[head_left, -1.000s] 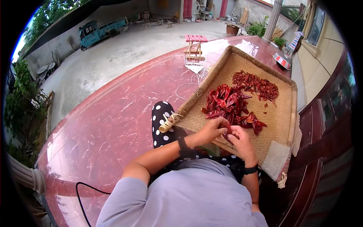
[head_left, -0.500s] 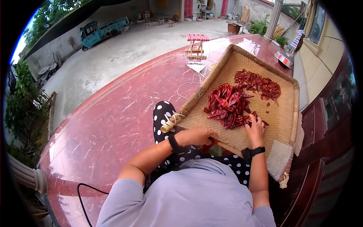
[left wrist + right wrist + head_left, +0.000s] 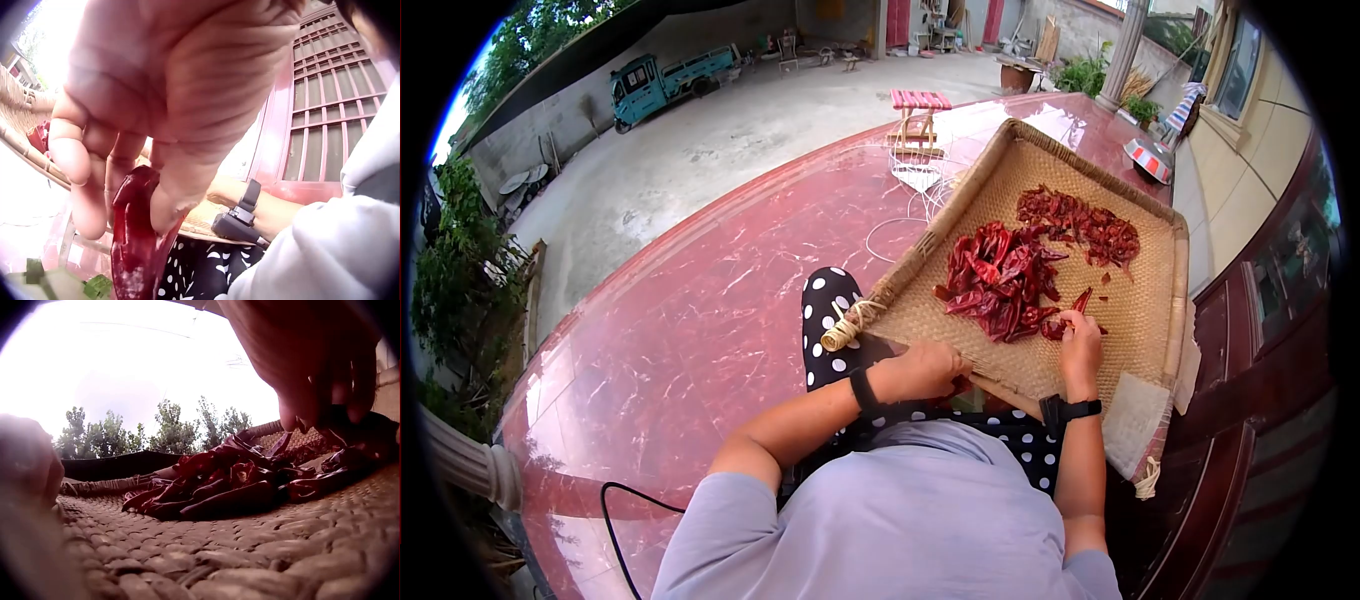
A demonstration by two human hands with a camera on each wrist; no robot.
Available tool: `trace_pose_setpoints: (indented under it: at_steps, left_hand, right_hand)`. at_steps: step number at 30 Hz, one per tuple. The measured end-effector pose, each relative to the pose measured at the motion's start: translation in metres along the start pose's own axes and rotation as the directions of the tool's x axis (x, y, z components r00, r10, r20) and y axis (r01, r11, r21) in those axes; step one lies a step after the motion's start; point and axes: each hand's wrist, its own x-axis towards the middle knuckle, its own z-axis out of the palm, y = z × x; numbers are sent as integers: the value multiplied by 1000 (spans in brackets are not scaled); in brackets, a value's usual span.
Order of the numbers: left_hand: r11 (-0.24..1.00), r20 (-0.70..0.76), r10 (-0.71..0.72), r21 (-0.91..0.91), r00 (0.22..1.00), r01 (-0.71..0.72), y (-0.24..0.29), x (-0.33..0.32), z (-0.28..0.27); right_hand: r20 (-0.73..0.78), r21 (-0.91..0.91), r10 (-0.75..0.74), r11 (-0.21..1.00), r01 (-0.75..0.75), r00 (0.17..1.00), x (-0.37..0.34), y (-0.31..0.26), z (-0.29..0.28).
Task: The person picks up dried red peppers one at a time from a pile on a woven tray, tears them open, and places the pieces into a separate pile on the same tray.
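Lavender shirt (image 3: 880, 520) (black wristbands (image 3: 863, 391), too).

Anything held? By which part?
Left hand: red chili, pinched near its upper end. Right hand: another chili in its fingers, exact part unclear.

Coarse, matt woven tray (image 3: 1145, 330), its plaited strips bumpy, with a rougher bound rim; a flat, dull patch (image 3: 1138, 410) that looks like cloth covers its near right corner. On the weave, wrinkled chillies (image 3: 995, 285) have glossy, leathery skins. The floor (image 3: 690, 310) to the left is smooth, polished and stone-like, throwing back light; the yard (image 3: 700, 150) beyond is matt, rough concrete. The shirt (image 3: 920, 500) is soft, matt cloth.
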Motion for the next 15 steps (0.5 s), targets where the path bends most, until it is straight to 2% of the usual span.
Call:
trace_pose_setpoints:
  at_steps: [1, 4, 7, 8, 9, 12, 13, 15]
  left_hand:
    - [998, -14, 51, -27, 999, -52, 0, -1, 1]
    - [998, -96, 49, -29, 994, -52, 1, 2, 4]
    - [999, -37, -41, 1, 998, 41, 2, 7, 3]
    - [999, -61, -16, 37, 998, 18, 4, 8, 2]
    - [997, -83, 9, 73, 997, -3, 10, 7, -1]
    - [987, -173, 105, 137, 979, -81, 13, 8, 6]
    - [982, -210, 141, 155, 967, -110, 12, 10, 9]
    - [984, -246, 151, 135, 957, -120, 15, 10, 9]
  right_hand:
    - [-53, 35, -8, 999, 10, 999, 0, -4, -3]
    - [-130, 230, -84, 967, 113, 988, -4, -29, -19]
    - [2, 343, -138, 930, 129, 990, -12, -40, -22]
    - [31, 385, -150, 914, 127, 988, -14, -44, -22]
    - [33, 377, -157, 916, 133, 987, -15, -47, -23]
    - [198, 208, -50, 978, 8, 979, -20, -42, -13]
    - [114, 189, -133, 976, 110, 984, -23, -38, -5]
    - [123, 287, -84, 957, 46, 989, -20, -34, -1]
